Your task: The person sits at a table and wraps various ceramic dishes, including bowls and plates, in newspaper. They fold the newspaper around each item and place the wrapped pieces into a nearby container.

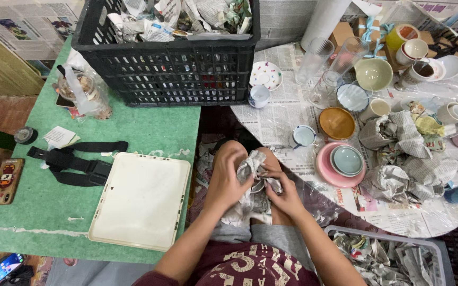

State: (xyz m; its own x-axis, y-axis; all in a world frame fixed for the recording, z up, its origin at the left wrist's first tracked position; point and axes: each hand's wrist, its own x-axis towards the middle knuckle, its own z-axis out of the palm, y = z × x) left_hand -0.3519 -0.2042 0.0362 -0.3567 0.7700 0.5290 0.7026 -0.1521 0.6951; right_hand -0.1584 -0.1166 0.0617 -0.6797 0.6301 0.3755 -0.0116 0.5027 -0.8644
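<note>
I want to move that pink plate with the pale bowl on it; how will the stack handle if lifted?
The pink plate looks like glazed ceramic, so probably slippery and fragile. The pale bowl sits loose on it and may slide if tilted. Crumpled newspaper touches its edge and might drag along.

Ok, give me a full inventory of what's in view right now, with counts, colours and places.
Crate: one, black, far end of the green table, filled with crumpled newspaper.
Tray: one, cream, on the green table.
Strap: one, black, left of the tray.
Phones: two, one at the table's left edge, one on the floor.
Pink plate: one, on the round table, pale bowl on it.
Orange bowl: one, behind the pink plate.
Glasses: several, clear, far side.
Grey bin: one, bottom right, holds paper.
Newspaper bundle: one, grey, in the lap.
Hands: left and right, both gripping the bundle.
</note>
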